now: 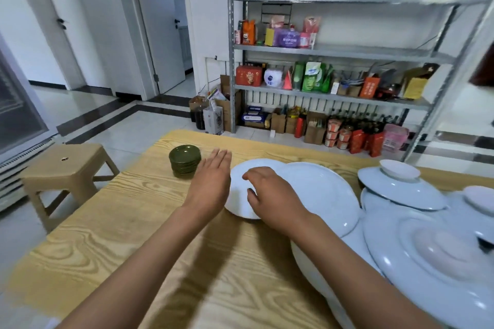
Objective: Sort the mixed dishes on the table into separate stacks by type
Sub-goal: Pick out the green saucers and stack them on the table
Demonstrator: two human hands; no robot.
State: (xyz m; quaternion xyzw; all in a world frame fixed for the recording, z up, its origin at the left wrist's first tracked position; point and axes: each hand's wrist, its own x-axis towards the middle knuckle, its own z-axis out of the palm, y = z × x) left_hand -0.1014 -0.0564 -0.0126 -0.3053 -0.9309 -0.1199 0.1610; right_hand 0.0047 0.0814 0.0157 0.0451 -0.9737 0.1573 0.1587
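White plate (pixel 240 184) under curled right hand (pixel 270 195), left hand (pixel 212 181) flat

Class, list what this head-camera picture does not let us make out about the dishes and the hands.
- Green saucer stack: exact count, too small.
- White plate: its near part is covered by the right hand.
- Left hand: touching that plate or not, unclear.
- White dishes at right: cut off by the frame edge.

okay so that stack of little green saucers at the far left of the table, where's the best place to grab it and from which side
Judging by shape, grip the stack of green saucers low on its sides, fingers cupping the bottom saucer, coming from above and the near side. It stands upright and alone on the table, sides exposed. The left hand, flat just right of it, is nearest.
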